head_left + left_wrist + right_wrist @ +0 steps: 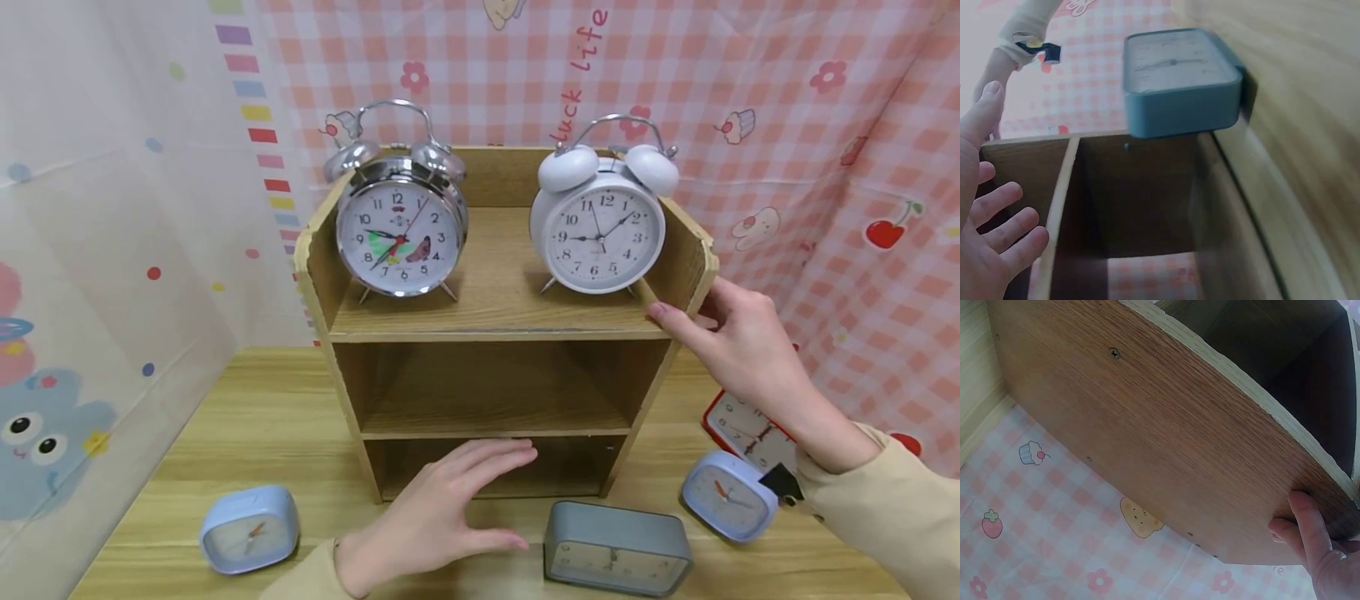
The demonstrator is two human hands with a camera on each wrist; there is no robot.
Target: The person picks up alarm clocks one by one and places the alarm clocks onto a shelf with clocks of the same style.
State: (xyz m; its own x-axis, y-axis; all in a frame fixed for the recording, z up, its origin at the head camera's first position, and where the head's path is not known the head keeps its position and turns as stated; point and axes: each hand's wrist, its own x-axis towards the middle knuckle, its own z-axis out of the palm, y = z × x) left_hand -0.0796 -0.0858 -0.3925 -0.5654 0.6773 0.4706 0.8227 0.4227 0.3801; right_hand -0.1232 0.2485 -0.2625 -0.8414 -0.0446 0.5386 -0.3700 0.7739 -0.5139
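Observation:
A small wooden shelf (495,336) stands on the table, two twin-bell alarm clocks on its top level. The silver alarm clock (402,229) is at the left, the white alarm clock (602,233) at the right. My right hand (742,350) grips the shelf's right side panel, thumb at the front edge; in the right wrist view its fingers (1310,525) press the outer face. My left hand (442,504) hovers before the lowest compartment, fingers spread and holding nothing. Just right of it sits a grey-blue rectangular clock (617,546).
A light blue clock (250,529) stands at the front left of the table (247,417). On the right are another blue clock (729,496) and a red-rimmed clock (738,425), partly hidden by the right arm. A pink checked curtain (480,75) hangs close behind the shelf.

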